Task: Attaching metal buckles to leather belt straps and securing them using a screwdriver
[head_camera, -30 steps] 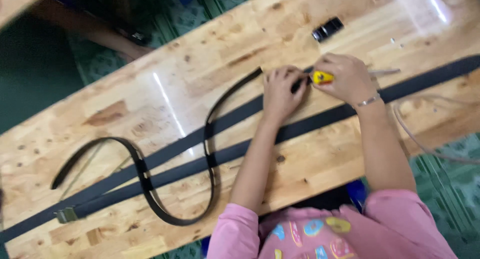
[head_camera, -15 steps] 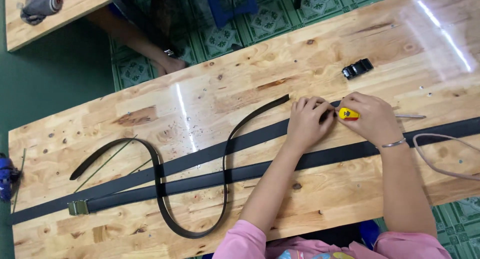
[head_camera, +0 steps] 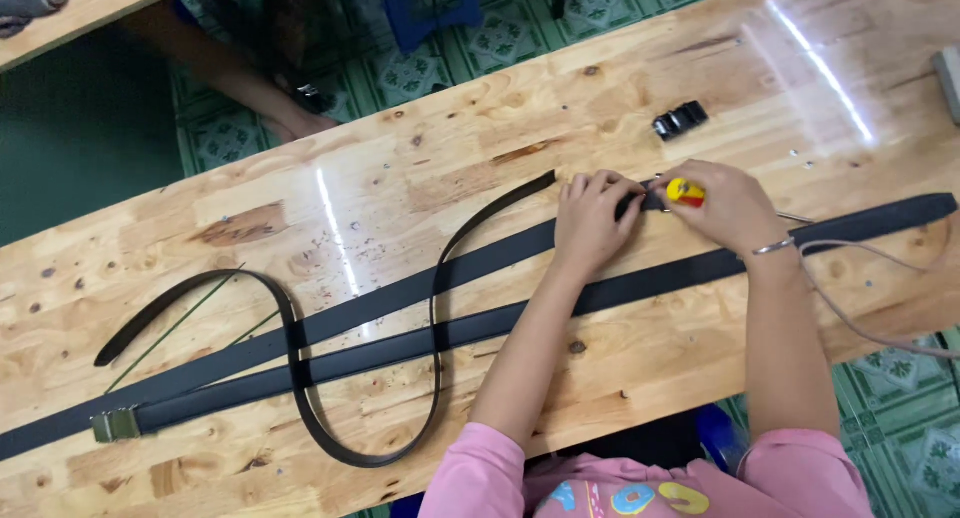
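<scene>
on the wooden table (head_camera: 640,378), two long black belts (head_camera: 480,328) lie flat, and a curved belt (head_camera: 437,308) crosses them. beyond the belts, the left hand (head_camera: 592,221) presses its fingers flat on the belt end. just beside it, the right hand (head_camera: 722,206) pinches a yellow tool (head_camera: 686,191). a black buckle (head_camera: 680,120) lies farther back.

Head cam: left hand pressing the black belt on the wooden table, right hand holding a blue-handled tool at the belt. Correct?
Not quite. In the head view the tool in the right hand has a yellow handle, not blue. The rest holds: the left hand presses the black belt on the wooden table.
</scene>
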